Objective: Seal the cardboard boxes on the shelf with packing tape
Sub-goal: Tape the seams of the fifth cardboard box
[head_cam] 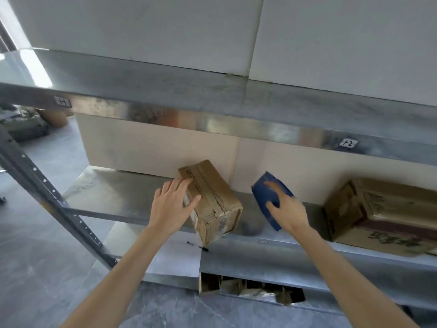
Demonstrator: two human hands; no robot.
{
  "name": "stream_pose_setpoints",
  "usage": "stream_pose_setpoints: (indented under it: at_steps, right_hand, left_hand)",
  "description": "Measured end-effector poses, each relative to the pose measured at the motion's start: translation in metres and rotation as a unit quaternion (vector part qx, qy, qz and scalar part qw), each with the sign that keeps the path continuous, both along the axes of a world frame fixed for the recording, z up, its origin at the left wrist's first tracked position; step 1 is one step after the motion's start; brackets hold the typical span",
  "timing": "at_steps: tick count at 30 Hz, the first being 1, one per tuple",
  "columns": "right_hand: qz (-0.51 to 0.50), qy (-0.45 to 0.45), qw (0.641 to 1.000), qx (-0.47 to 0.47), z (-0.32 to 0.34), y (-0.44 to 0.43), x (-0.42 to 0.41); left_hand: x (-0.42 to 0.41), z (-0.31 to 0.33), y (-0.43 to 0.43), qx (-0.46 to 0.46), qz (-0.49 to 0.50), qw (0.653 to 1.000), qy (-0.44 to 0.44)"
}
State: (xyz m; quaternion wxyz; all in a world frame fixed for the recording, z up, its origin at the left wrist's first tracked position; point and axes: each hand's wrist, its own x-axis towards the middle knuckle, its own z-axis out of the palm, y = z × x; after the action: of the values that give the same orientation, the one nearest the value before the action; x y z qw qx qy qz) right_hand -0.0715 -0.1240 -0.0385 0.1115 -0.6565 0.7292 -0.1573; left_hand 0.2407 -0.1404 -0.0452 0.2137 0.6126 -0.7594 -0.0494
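A: Centre of frame, the small box (212, 200) sits skewed on the shelf (106, 192), with its near corner poking out past the front lip. The left hand (170, 207) is on it, fingers (182, 183) laid fairly straight over the top edge and thumb flat on the near face.

B: And that's the worry. Push too hard from that side and I reckon the box pivots over the lip and drops off the shelf.

A: The right hand (287, 209), just right of centre, has its fingers wrapped round the blue dispenser (261, 195), apart from the box. It's blurred, so there's no telling whether any tape is drawn out.

B: Second risk, then. Come in crooked on a box lying at that angle and the strip likely runs off the seam or wrinkles. One flat hand may not hold it once the dispenser drags.

A: Count them up for us.

B: Two brown boxes in view. There's the one under the hand, and a bigger box (383, 214) at the right edge, on the same shelf and well apart. One dispenser. Two hands. Two tags on the beam (212, 124) above: the left label (62, 101) and the right label (347, 143).

A: Plus two pens (204, 249) on the white sheet (175, 259), below centre.

B: Pale panels behind the boxes. Cartons or wall, I can't tell.
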Motion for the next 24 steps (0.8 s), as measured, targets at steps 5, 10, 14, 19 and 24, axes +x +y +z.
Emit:
stream_pose_setpoints:
  at_steps: [5, 10, 14, 19, 24]
  right_hand:
    - [0.048, -0.027, 0.993, -0.106, 0.029, 0.021, 0.023]
    - [0.181, -0.02, 0.979, -0.085, 0.052, 0.036, 0.049]
    - [0.28, 0.041, 0.957, -0.059, 0.053, 0.046, 0.059]
    - [0.349, 0.091, 0.929, -0.081, 0.048, 0.053, 0.067]
    - [0.39, 0.117, 0.909, -0.091, 0.048, 0.058, 0.066]
  left_hand:
    - [0.001, 0.01, 0.001, -0.004, -0.052, 0.997, 0.048]
    - [0.005, 0.024, 0.004, 0.032, -0.095, 0.984, 0.147]
    - [0.013, 0.028, 0.004, 0.084, -0.169, 0.958, 0.217]
    - [0.011, 0.027, 0.012, 0.171, -0.214, 0.923, 0.271]
    - [0.003, 0.033, 0.027, 0.227, -0.245, 0.883, 0.33]
